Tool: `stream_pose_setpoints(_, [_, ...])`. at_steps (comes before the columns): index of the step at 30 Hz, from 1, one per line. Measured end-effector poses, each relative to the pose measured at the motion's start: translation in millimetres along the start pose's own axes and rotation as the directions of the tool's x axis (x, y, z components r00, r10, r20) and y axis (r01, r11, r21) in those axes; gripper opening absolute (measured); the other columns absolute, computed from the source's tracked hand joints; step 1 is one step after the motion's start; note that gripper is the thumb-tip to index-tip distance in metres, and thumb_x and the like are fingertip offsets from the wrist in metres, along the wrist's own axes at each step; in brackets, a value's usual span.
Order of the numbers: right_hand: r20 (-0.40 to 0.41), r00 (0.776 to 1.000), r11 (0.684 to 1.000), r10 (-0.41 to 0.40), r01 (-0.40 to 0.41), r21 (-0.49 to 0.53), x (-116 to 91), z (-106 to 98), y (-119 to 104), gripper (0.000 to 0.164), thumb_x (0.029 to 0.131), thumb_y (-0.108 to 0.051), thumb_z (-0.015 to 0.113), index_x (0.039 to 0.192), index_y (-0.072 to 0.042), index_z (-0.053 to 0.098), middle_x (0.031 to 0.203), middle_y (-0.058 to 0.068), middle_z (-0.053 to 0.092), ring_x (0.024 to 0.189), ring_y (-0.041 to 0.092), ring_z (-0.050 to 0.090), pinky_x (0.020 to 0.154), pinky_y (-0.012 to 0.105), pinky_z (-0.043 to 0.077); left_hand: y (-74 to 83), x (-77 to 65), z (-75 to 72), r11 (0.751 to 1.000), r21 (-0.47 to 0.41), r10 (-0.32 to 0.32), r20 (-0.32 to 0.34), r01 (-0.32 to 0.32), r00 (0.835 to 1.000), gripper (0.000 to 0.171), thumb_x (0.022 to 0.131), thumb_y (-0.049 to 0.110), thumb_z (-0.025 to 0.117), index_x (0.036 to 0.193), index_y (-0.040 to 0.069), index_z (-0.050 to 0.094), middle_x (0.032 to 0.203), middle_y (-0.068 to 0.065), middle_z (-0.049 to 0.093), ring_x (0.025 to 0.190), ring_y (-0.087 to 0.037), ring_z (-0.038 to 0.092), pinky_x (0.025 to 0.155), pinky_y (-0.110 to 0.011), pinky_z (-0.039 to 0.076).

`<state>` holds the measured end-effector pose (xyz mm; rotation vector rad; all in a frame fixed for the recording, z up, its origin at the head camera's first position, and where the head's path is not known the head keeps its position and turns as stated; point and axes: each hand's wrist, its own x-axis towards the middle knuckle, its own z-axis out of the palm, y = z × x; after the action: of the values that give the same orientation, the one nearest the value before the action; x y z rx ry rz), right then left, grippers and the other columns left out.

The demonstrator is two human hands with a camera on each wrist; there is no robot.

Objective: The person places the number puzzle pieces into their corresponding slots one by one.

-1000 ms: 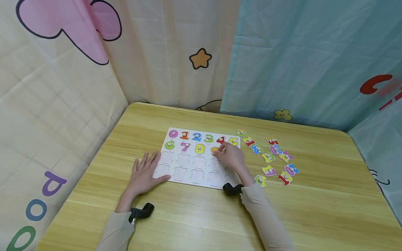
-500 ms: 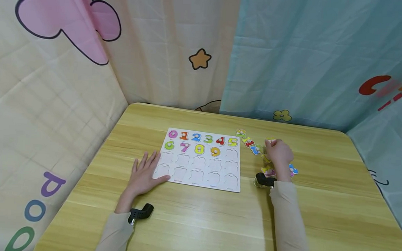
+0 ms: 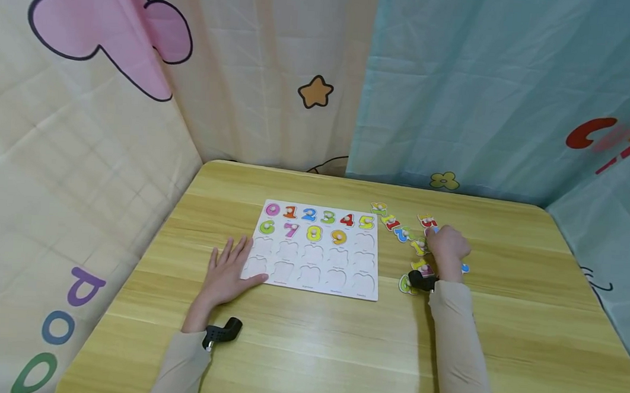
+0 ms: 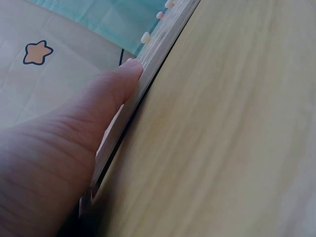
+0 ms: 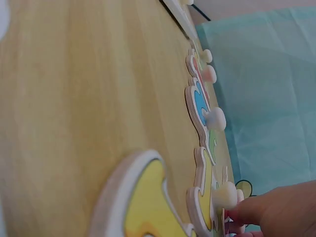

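Observation:
A white number puzzle board (image 3: 310,279) lies on the table, with knobbed numerals 0 to 9 seated in its upper rows and bare recesses below. My left hand (image 3: 229,273) rests flat at its left edge, fingers spread; the left wrist view shows the thumb (image 4: 116,81) along the board's edge. To the board's right, my right hand (image 3: 448,249) reaches down among loose number pieces, fingers curled. Its fingertips are right at a blue and purple piece (image 3: 432,230); whether they pinch it I cannot tell. In the right wrist view, the thumb (image 5: 249,211) is beside a wooden knob (image 5: 226,195).
Several loose pieces lie right of the board, among them a red 11 (image 3: 391,223), a red and yellow 15 (image 3: 428,221) and a green piece (image 3: 408,284). Some are hidden under the right hand. Curtains (image 3: 459,97) hang behind the wooden table (image 3: 307,350).
My right hand has left the orange 9 seated in the board, moved right to the loose pieces, then shifted slightly right and down, uncovering the 15. The left hand has stayed in place.

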<state>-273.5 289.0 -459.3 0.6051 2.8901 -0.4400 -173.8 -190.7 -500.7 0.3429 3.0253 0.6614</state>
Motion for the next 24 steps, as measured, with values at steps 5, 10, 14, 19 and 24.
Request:
stream_pose_setpoints(5, [0.004,1.0,0.999,0.0,0.0,0.035,-1.1,-0.1,1.7,0.053,0.099,-0.036,0.032,0.124,0.009,0.043,0.114,0.036,0.052,0.103,0.05,0.053,0.072,0.052,0.045,1.4,-0.1,-1.4,1.0,0.003,0.001,-0.007,-0.001,1.0,0.097,0.085,0.065,0.054,0.152,0.006,0.016,0.157,-0.013,0.012,0.142,-0.036,-0.002,0.108,-0.056,-0.01])
stream_pose_setpoints(10, [-0.041,0.998,0.995,-0.038,0.042,0.088,-11.8,-3.6,3.6,0.041,0.097,-0.033,0.032,0.11,0.004,0.043,0.101,0.032,0.055,0.089,0.047,0.056,0.059,0.049,0.043,1.5,0.1,-2.1,1.0,0.005,-0.001,0.002,0.001,1.0,0.097,0.085,0.066,0.053,0.152,0.007,0.016,0.157,-0.013,0.011,0.142,-0.036,-0.003,0.108,-0.055,-0.011])
stream_pose_setpoints(14, [-0.122,0.964,0.949,-0.235,0.254,0.187,-19.8,-3.5,-3.2,0.028,0.096,-0.032,0.041,0.097,-0.004,0.044,0.074,0.016,0.051,0.066,0.033,0.051,0.05,0.038,0.033,-0.7,0.8,-2.3,1.0,0.009,-0.002,-0.002,0.002,1.0,0.098,0.084,0.068,0.051,0.152,0.007,0.014,0.157,-0.012,0.01,0.142,-0.035,-0.004,0.108,-0.054,-0.012])
stream_pose_setpoints(19, [-0.121,0.863,0.807,-0.49,0.502,0.311,-23.2,6.5,-25.5,0.022,0.096,-0.029,0.053,0.096,-0.008,0.045,0.061,0.003,0.043,0.051,0.02,0.041,0.047,0.031,0.03,-1.6,0.7,-2.6,1.0,0.014,-0.005,0.005,0.005,1.0,0.099,0.084,0.069,0.05,0.153,0.008,0.013,0.157,-0.012,0.008,0.142,-0.034,-0.005,0.107,-0.054,-0.014])
stream_pose_setpoints(24, [-0.018,0.766,0.721,-0.642,0.612,0.324,-26.8,20.3,-47.3,0.019,0.095,-0.026,0.057,0.094,-0.009,0.05,0.063,0.003,0.043,0.053,0.018,0.041,0.049,0.03,0.032,0.0,0.3,-1.2,1.0,0.013,0.004,0.003,-0.004,1.0,0.099,0.084,0.069,0.05,0.152,0.007,0.014,0.157,-0.013,0.01,0.142,-0.036,-0.004,0.107,-0.055,-0.012])
